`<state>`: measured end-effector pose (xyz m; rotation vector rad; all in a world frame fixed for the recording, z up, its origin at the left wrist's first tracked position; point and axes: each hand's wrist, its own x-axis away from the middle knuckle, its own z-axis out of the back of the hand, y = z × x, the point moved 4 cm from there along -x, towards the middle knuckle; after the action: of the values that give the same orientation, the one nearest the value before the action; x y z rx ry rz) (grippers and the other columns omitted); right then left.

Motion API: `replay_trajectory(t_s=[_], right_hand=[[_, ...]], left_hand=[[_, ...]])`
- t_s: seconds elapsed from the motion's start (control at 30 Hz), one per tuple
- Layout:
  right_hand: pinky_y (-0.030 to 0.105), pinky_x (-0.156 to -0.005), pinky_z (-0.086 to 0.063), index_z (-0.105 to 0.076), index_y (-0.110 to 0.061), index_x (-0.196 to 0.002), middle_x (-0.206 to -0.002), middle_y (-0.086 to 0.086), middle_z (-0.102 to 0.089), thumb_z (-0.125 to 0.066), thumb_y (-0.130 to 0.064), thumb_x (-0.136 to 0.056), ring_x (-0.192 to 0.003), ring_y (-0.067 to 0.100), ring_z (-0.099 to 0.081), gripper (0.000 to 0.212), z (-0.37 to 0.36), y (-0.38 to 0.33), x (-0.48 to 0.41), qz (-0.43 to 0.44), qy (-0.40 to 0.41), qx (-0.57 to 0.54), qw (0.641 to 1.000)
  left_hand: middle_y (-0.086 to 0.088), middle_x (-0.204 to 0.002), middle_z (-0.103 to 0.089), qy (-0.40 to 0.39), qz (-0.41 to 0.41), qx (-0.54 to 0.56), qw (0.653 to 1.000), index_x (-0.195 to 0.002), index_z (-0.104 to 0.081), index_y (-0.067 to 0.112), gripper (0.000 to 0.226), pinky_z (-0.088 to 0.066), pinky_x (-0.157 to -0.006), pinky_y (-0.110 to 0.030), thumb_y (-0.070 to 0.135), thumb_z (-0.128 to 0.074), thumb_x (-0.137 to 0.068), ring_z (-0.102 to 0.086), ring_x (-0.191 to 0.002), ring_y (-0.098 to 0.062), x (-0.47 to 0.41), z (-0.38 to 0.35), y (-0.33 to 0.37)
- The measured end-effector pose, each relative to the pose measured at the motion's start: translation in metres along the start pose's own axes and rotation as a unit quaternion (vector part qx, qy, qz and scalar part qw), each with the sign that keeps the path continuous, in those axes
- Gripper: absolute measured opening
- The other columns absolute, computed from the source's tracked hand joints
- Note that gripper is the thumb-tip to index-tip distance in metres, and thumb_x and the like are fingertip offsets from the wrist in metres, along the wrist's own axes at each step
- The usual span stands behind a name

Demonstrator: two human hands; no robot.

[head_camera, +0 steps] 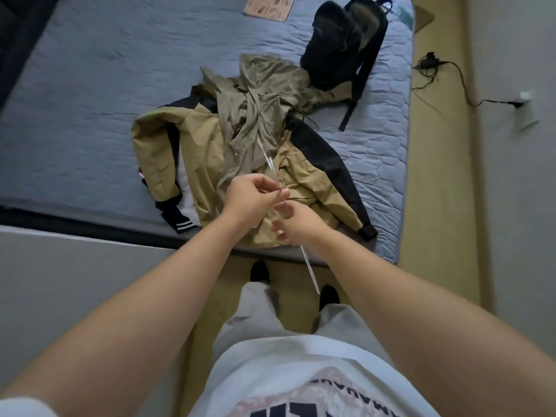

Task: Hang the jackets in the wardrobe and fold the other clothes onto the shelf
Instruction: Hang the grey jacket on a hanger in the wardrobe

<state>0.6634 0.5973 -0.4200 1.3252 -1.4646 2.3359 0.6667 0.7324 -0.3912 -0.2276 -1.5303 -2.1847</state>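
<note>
Forearms reach out over the bed edge. Left hand (246, 197) pinches a thin white hanger (310, 270) near its top, right hand (298, 224) holds it lower; both grips closed on it, probably orienting it for loading. Tan-and-black jacket (156, 136) lies spread on the bed (90, 85) directly below, olive garment (264, 94) bunched on top, neither hung yet.

Tan jacket (304, 176): smooth cloth, faint sheen
Olive garment (264, 94): thin, crinkled cloth
Mattress cover (90, 85): quilted matt cloth
Backpack (337, 46): matt black fabric
Hanger (310, 269): smooth, pale

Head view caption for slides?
Left hand and right hand hold a white hanger over the tan jacket on the bed.
</note>
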Motion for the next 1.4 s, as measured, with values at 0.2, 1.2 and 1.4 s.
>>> replay_trajectory(t_s=[0.2, 1.2, 1.4], right_hand=[[0.023, -0.057, -0.050, -0.070, -0.018, -0.097, -0.080, -0.002, -0.069, -0.045, -0.031, -0.107, -0.074, 0.016, -0.064, 0.030, -0.019, -0.010, -0.074, -0.062, 0.111, -0.055, 0.990], [0.035, -0.056, -0.054, -0.052, -0.014, -0.089, -0.084, 0.014, -0.064, -0.026, -0.059, -0.103, -0.062, 0.032, -0.072, 0.054, -0.107, 0.009, -0.200, -0.201, 0.191, -0.129, 0.952], [0.022, -0.042, -0.047, -0.057, -0.004, -0.092, -0.078, 0.004, -0.061, -0.029, -0.058, -0.103, -0.044, 0.009, -0.063, 0.061, -0.097, -0.014, -0.183, -0.158, 0.216, -0.062, 0.961]], left_hand=[[0.009, -0.101, -0.073, -0.108, -0.011, -0.045, 0.993, -0.115, -0.072, 0.026, 0.042, -0.059, -0.079, -0.025, 0.013, -0.084, -0.077, -0.069, -0.089, -0.011, -0.082, 0.036, -0.043], [-0.016, -0.119, -0.069, 0.016, 0.406, 0.080, 0.910, -0.124, -0.063, 0.007, 0.039, -0.053, -0.101, -0.046, 0.004, -0.073, -0.086, -0.065, -0.113, -0.032, -0.274, 0.090, -0.338], [-0.002, -0.093, -0.077, -0.157, 0.323, 0.110, 0.927, -0.112, -0.071, 0.014, 0.023, -0.056, -0.068, -0.026, 0.003, -0.058, -0.096, -0.071, -0.094, -0.022, -0.232, 0.087, -0.252]])
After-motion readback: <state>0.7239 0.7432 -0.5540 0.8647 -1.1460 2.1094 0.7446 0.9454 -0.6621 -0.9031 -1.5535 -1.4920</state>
